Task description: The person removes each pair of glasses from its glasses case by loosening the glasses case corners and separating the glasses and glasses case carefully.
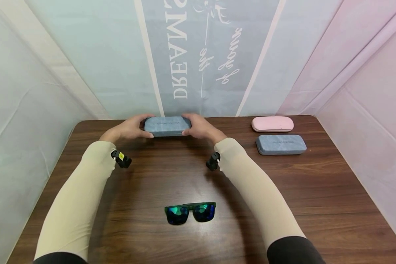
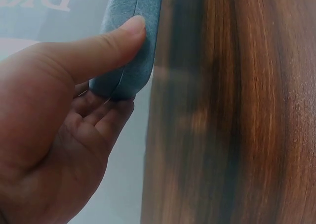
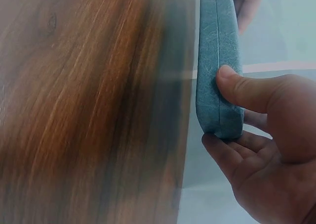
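The left hand and right hand hold a blue case between them, one gripping each end, at the far edge of the wooden desk. The case lies lengthwise from hand to hand, left of the middle of the desk; whether its underside touches the wood, I cannot tell. The left fingers are parted only by the case: the thumb presses the near side across the seam, and the other fingers curl round the end and behind. The right fingers grip the opposite end the same way, the thumb tip beside the seam and the rest bent round the end. A seam runs along the near side of the case, and small lettering on its top is too faint to read. Nearer the person, between the forearms, sunglasses with blue-green lenses lie on the desk. Well to the right of the hands, a pink case lies near the far edge, with a second blue case just in front of it. Behind the desk hangs a pale cloth with white lettering in reverse. Both forearms wear cream sleeves.
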A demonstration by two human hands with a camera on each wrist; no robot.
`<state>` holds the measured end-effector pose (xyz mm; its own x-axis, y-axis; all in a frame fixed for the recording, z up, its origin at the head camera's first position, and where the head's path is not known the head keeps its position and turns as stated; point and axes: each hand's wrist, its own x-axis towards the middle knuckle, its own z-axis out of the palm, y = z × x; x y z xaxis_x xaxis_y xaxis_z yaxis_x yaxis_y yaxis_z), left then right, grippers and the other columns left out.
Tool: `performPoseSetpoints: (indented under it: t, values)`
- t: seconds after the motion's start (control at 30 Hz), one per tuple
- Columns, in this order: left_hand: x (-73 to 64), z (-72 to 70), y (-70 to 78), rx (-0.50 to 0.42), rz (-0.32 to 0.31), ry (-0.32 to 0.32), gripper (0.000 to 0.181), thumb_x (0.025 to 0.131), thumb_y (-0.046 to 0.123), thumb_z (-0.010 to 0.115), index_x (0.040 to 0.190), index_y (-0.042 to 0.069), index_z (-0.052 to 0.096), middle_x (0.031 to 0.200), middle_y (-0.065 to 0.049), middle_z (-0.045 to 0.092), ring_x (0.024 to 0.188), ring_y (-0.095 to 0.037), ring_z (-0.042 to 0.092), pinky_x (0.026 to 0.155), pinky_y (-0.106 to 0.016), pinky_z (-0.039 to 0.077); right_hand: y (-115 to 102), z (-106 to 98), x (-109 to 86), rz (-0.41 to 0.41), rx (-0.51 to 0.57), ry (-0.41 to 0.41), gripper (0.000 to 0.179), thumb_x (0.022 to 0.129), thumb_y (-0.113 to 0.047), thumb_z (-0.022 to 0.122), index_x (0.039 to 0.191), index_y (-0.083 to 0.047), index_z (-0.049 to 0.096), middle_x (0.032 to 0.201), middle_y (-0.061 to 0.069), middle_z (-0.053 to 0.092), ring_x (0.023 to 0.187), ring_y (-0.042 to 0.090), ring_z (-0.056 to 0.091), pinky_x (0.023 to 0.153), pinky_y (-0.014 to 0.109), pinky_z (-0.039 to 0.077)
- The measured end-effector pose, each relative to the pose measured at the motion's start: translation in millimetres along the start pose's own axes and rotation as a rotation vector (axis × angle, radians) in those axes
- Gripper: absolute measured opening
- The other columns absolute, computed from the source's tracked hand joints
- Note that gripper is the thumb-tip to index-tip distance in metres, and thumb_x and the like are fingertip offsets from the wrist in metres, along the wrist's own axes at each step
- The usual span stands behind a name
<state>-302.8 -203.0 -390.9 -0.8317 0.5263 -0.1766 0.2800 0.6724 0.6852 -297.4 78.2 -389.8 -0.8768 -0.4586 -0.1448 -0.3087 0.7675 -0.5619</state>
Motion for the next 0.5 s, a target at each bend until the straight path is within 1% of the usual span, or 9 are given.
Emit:
performPoseSetpoints:
  t: [0.1,0.33,0.4,0.5]
  values:
    - [0.3,-0.7,-5.2,-0.01,0.001,-0.005,0.077,0.092,0.009,0.076,0.154,-0.005,0.033,0.147,-0.027,0.044,0.128,-0.04,0.048,0.105,-0.054,0.039,-2,5,5.2,0.004,-0.012,-0.004,0.074,0.096,-0.019,0.073,0.157,-0.003,0.035,0.161,0.013,0.037,0.149,0.027,0.032,0.119,0.037,0.028]
    - [0.5,2.2,-17.1,-0.029,-0.008,0.013,0.076,0.09,0.005,0.078,0.152,-0.008,0.035,0.144,-0.029,0.045,0.125,-0.041,0.048,0.105,-0.054,0.038,-4,18,16.0,0.018,-0.034,-0.008,0.074,0.096,-0.018,0.073,0.158,-0.004,0.034,0.161,0.012,0.037,0.148,0.026,0.033,0.119,0.035,0.028]
    - [1.2,3.1,-20.1,-0.014,-0.013,0.019,0.076,0.089,0.005,0.078,0.151,-0.008,0.036,0.144,-0.029,0.045,0.126,-0.041,0.047,0.107,-0.054,0.037,-5,21,17.7,0.034,-0.043,-0.009,0.074,0.096,-0.018,0.073,0.158,-0.004,0.034,0.161,0.012,0.037,0.148,0.025,0.034,0.119,0.035,0.028]
    - [1.8,4.4,-24.0,0.039,-0.04,0.028,0.076,0.09,0.008,0.078,0.152,-0.006,0.036,0.147,-0.029,0.043,0.13,-0.042,0.044,0.111,-0.055,0.033,-5,26,20.5,0.053,-0.052,-0.02,0.075,0.096,-0.018,0.073,0.159,-0.005,0.032,0.162,0.011,0.036,0.148,0.026,0.033,0.119,0.035,0.028]
